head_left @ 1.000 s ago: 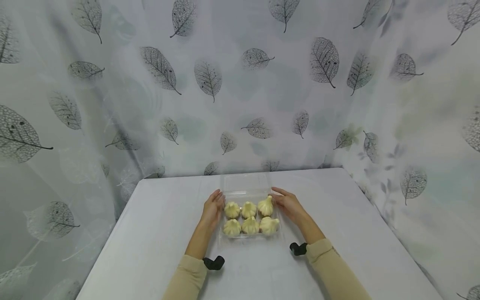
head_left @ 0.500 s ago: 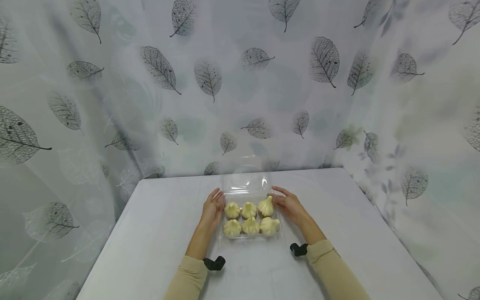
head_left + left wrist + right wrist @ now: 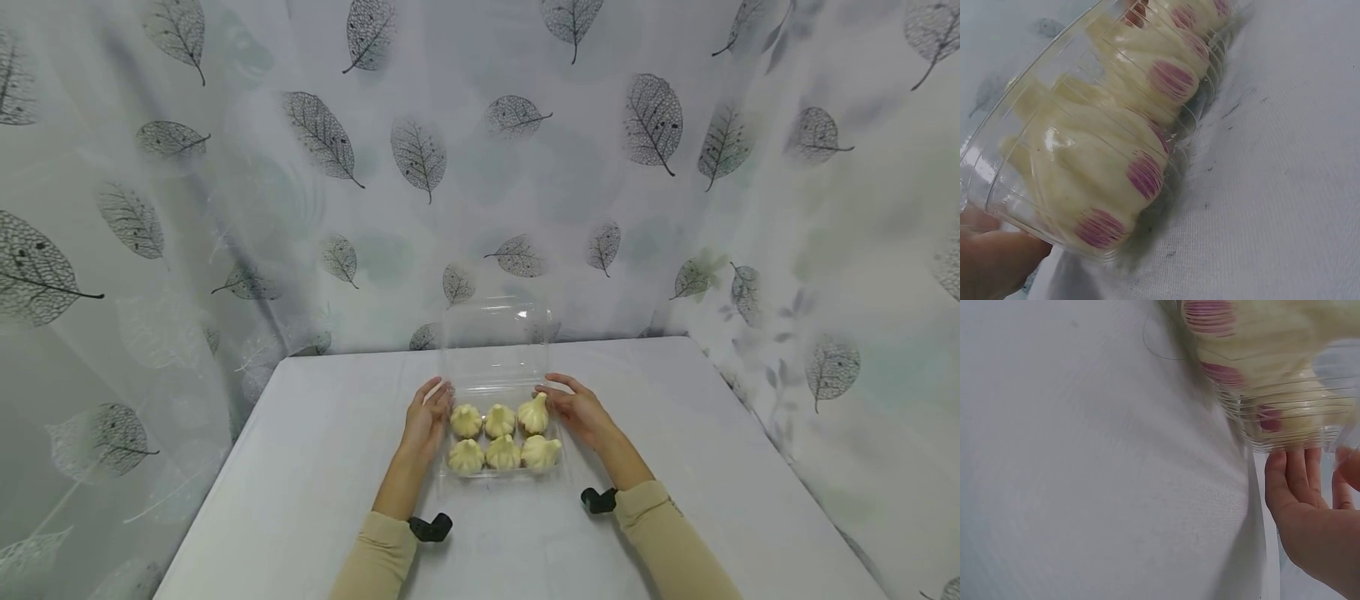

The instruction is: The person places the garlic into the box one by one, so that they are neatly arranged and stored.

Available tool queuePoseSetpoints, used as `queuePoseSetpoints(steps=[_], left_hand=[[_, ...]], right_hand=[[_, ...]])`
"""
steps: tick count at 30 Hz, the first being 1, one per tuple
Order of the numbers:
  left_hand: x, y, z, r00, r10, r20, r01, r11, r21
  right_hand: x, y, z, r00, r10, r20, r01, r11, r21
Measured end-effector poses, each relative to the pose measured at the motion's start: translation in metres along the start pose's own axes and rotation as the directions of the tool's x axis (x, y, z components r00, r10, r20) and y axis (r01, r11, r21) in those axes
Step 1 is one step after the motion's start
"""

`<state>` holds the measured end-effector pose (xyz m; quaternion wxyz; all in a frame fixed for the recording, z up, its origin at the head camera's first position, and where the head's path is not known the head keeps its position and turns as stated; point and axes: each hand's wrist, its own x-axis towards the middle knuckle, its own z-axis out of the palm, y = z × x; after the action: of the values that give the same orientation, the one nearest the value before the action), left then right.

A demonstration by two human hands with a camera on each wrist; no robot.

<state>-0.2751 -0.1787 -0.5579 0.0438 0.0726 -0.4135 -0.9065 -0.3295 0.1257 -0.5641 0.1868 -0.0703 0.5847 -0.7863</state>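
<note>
A clear plastic clamshell box (image 3: 495,477) stands on the white table, its lid (image 3: 497,337) raised upright at the back. Several pale garlic bulbs (image 3: 503,452) fill it in two rows; purple-streaked garlic (image 3: 1094,169) shows through its wall in the left wrist view. My left hand (image 3: 426,423) holds the box's left end near the back corner. At the opposite end, my right hand (image 3: 585,414) holds the right back corner. In the right wrist view, fingertips (image 3: 1277,464) touch the end wall and the thumb (image 3: 1349,467) lies by the clear plastic edge.
The white-covered table (image 3: 330,450) extends on both sides of the box. A leaf-patterned curtain (image 3: 480,200) hangs behind it and at the sides. Each wrist bears a small black camera mount (image 3: 431,527).
The lid has swung up from lying back low behind the box to nearly upright. Both hands have stayed at the box's ends, and the garlic bulbs have kept their places.
</note>
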Motion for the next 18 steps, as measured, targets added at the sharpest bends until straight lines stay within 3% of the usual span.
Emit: queuePoseSetpoints(steps=[9, 18], left_hand=[[0.0026, -0.0029, -0.0002, 1.0, 0.026, -0.005, -0.026, 0.998, -0.048], [0.0022, -0.0036, -0.0007, 0.999, -0.005, -0.043, 0.003, 0.998, -0.057]], right_hand=[[-0.0013, -0.001, 0.0015, 1.0, 0.016, -0.015, -0.016, 1.0, 0.014], [-0.0002, 0.0011, 0.0012, 0.998, 0.035, -0.043, -0.033, 0.998, 0.044]])
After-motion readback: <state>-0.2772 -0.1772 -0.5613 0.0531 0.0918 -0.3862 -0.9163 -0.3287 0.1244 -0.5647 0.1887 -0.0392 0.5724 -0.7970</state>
